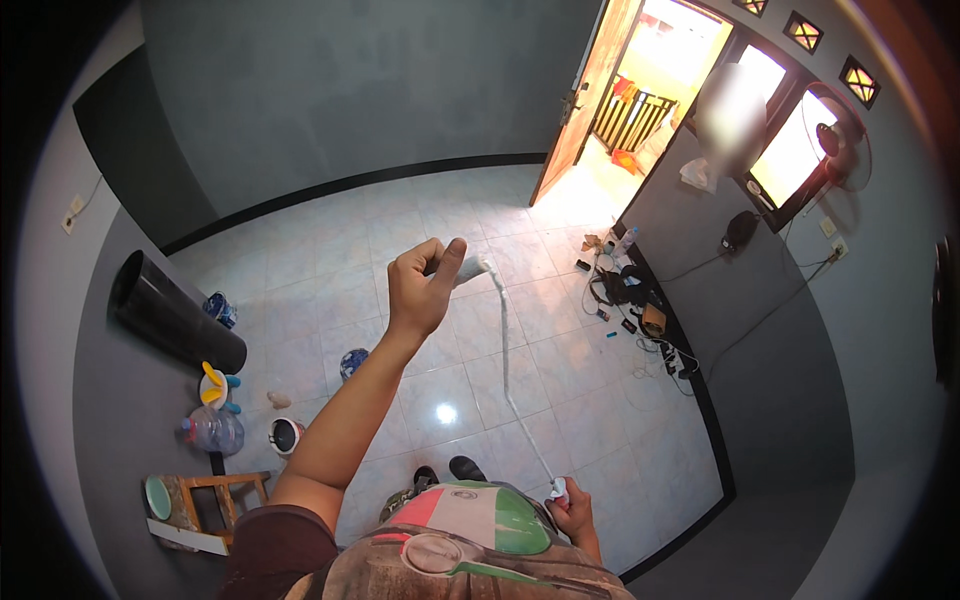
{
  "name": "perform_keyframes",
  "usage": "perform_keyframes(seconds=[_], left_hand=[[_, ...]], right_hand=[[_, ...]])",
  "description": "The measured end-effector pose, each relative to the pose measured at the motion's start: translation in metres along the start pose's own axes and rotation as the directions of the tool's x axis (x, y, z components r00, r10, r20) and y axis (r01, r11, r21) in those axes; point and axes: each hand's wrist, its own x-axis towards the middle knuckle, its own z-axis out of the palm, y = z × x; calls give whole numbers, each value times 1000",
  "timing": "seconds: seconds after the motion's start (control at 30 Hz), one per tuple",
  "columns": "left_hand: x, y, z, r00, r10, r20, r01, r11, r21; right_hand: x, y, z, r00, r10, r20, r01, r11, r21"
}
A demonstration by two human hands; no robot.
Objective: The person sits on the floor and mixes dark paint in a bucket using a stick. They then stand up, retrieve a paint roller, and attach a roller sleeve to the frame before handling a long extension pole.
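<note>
One paint roller [504,345] spans the space above the tiled floor [570,360]: the left hand [422,285] curls firmly around its grey sleeve [470,271], thumb extended, while the right hand [575,514] closes its fingers around the handle [559,490].

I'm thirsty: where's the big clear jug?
In the head view, the jug is at left, near the grey wall, left of the dark-filled bucket.
</note>
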Motion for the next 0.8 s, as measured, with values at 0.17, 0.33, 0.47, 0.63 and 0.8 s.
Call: perform_keyframes(seconds=[0.17, 0.33, 0.47, 0.63, 0.8], left_hand=[[-18, 11, 3, 994, 85, 70, -75, 988, -132], [-18, 15, -9, 991, 30, 131, -46, 992, 121], [-10, 3, -8, 992, 74, 99, -94, 972, 215], [-16, 23, 1, 959, 282, 10, -282, 955, 96], [-17, 15, -12, 957, 274, 92, -286, 943, 169]], right_hand=[[4, -7, -1, 1000, -2, 16, 1, 997, 73], [5, 0, -5, 997, 28, 78, -31, 999, 37], [7, -3, -5, 999, 14, 48, -14, 1000, 4], [5, 0, 2, 1000, 6, 11, -6, 999, 34], [9, -2, 2, 999, -12, 40, 9, 997, 82]])
